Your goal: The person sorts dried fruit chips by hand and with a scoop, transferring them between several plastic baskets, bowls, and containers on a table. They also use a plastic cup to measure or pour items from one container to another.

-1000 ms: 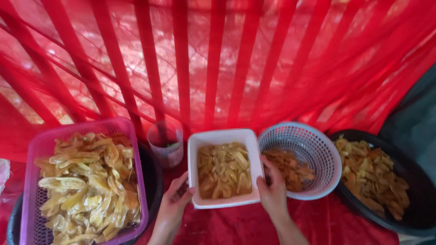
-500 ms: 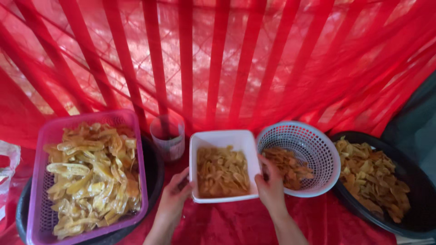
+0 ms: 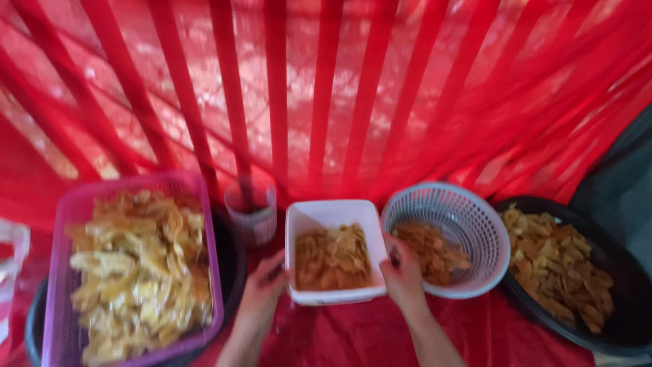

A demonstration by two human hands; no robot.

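Red cloth (image 3: 353, 333) floor, netting backdrop | both grips, left hand (image 3: 261, 299), right hand (image 3: 404, 282), holding white tub (image 3: 333, 214)

I see both of my forearms coming up from the bottom edge, bare, angled slightly toward each other. My left hand (image 3: 261, 299) sits low and left of centre, palm turned inward, fingers curled upward in a loose clasp with the thumb toward the top. My right hand (image 3: 402, 275) is a little higher, wrist bent, its back facing me, fingers folded over and closed in a grip. The two hands stand apart, roughly level, both blurred.
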